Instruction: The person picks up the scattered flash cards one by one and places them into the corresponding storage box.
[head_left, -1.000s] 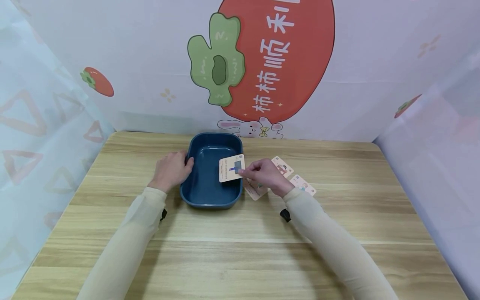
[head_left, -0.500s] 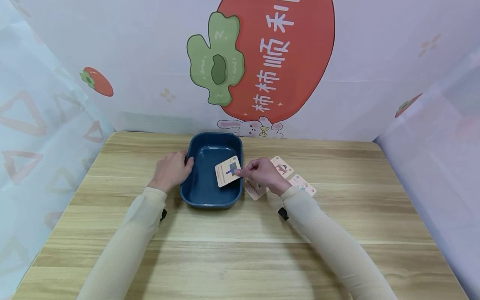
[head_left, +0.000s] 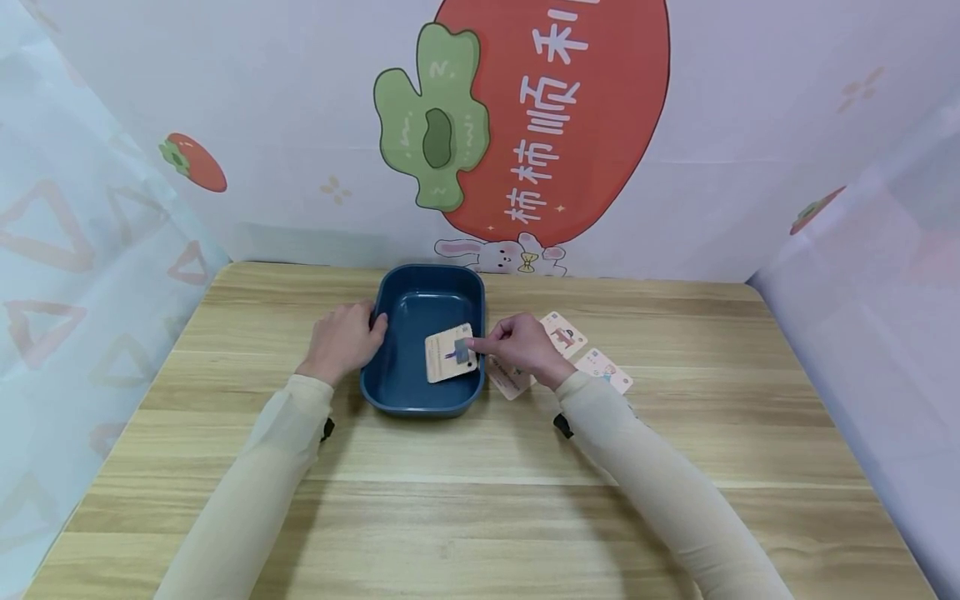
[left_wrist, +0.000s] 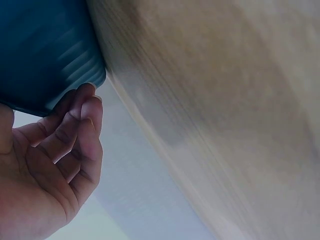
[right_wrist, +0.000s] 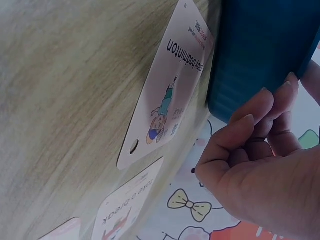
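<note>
Dark blue plastic tray, rounded rectangle, sits mid-frame on the light wood-grain table. Left hand is against the tray's left wall w/ fingers curled round the rim; the left wrist view shows fingertips touching the ribbed blue wall. Right hand pinches a small cream picture card by its right edge, btw thumb and forefinger, the other fingers loosely curled. That card is inside the tray, right half, low near the bottom; can't tell if it's actually touching the floor yet. Three more picture cards lie flat on the table just right of the tray: a "play badminton" card partly under the right hand, a "take a break" one beside it, and a third further right. Cartoon backdrop w/ a big red fruit fills the upper frame.
</note>
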